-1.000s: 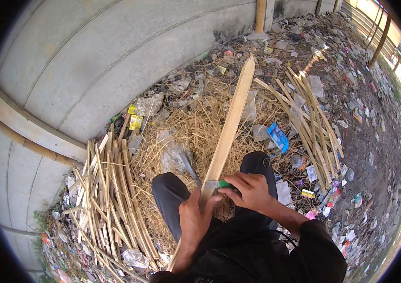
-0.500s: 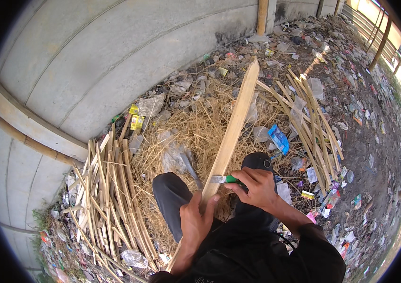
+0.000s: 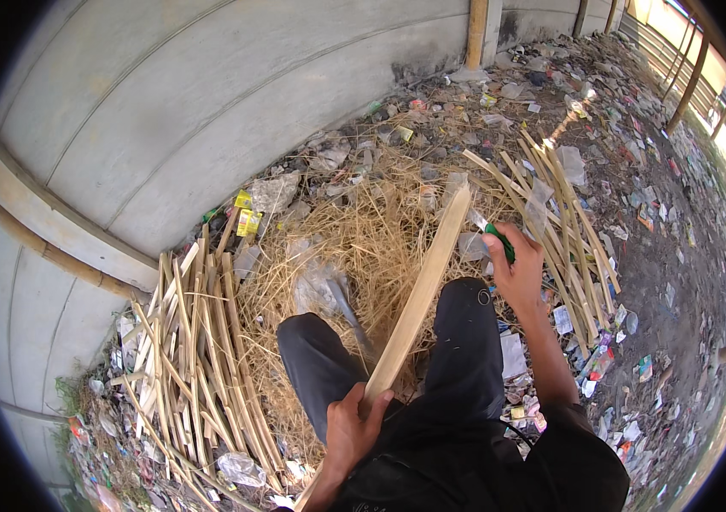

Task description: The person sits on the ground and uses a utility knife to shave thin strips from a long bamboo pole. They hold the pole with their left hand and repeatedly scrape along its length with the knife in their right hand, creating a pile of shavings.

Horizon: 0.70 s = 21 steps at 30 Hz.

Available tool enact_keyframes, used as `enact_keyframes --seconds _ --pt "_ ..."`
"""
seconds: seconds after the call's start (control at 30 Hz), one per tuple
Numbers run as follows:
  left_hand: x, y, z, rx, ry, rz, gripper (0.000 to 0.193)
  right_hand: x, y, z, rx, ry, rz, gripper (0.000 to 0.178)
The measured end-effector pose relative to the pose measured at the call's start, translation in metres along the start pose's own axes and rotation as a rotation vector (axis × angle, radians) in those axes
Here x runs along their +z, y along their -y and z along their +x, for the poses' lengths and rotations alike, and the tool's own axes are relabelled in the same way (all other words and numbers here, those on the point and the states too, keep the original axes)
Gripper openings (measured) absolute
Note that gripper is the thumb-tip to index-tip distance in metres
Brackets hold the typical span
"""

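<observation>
Pale, freshly cut bamboo forms the long flat slat (image 3: pixel 421 299) that is held at its near end in the grip of the left hand (image 3: pixel 352 431), the fingers wrapped closed around it. From that grip the slat runs up and away, between the two knees in dark trousers (image 3: pixel 465 341), its far tip lying over a heap of dry straw-coloured shavings (image 3: pixel 354 247). The right hand (image 3: pixel 518 271) is raised beyond and to the right of the slat's far end, closed around a green-handled knife (image 3: pixel 498 241) whose short blade points toward the slat tip but is seen apart from it.

To the left of the left grip a stack of thin split bamboo strips (image 3: pixel 192 358) is laid on the ground beside the grey concrete wall (image 3: pixel 209 102); a second bundle of similar strips (image 3: pixel 559 222) lies just behind the right grip. Judged from these piles and the thick shavings, much stock has already been worked. The held slat appears smooth along its visible face, with the blade off its end; whether it needs more shaving cannot be told. Scattered wrappers and litter (image 3: pixel 636 171) cover the ground around.
</observation>
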<state>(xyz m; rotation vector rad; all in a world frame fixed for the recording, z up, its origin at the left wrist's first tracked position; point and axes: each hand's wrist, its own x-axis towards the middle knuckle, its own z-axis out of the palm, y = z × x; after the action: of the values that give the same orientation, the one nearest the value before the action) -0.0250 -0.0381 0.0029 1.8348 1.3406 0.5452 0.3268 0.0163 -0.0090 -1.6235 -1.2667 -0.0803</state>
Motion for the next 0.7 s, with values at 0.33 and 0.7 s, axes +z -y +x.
enact_keyframes --seconds 0.33,0.7 --pt "-0.001 0.007 0.038 0.004 -0.055 -0.245 0.040 0.044 0.049 -0.087 -0.247 0.373 0.169 0.029" --pt "0.004 0.006 0.047 0.006 -0.010 -0.259 0.035 0.051 0.066 -0.094 -0.321 0.412 0.134 0.026"
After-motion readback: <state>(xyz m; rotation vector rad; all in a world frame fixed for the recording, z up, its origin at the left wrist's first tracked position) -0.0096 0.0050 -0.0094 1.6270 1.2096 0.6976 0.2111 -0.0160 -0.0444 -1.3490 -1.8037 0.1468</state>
